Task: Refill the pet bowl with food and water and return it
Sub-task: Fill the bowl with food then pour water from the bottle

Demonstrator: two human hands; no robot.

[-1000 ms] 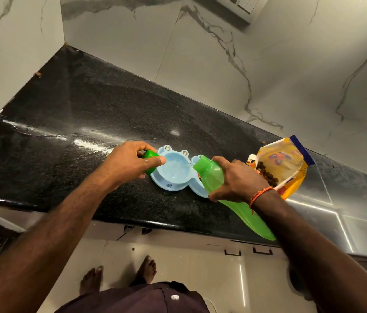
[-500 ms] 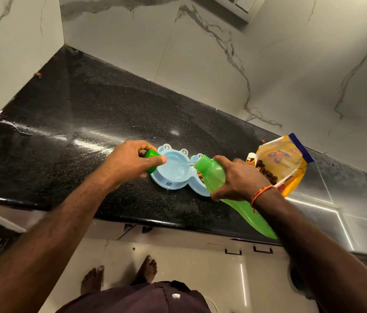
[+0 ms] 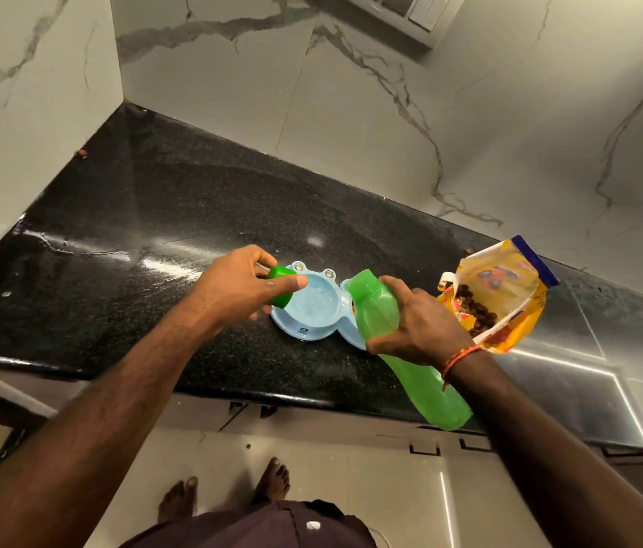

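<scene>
Two marble walls meet behind a black speckled desk [image 3: 146,215]. The blue bowl [image 3: 312,310] rests near its front edge. The right hand [image 3: 418,322] grasps a green bottle [image 3: 403,350], tilted, neck pointing up-left over the bowl. The left hand [image 3: 237,286] pinches the cap [image 3: 281,288]. A food bag [image 3: 509,294] lies right.

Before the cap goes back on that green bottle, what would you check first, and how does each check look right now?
1. Cap in left hand: ok, gripped.
2. Green bottle held by right hand: ok.
3. Bottle upright: not ok, tilted over the bowl.
4. Water in blue bowl left compartment: ok, it looks wet and filled.
5. Food in the right compartment: cannot tell, bottle hides it.
6. Food bag clear of the hands: ok, open on the counter.
</scene>
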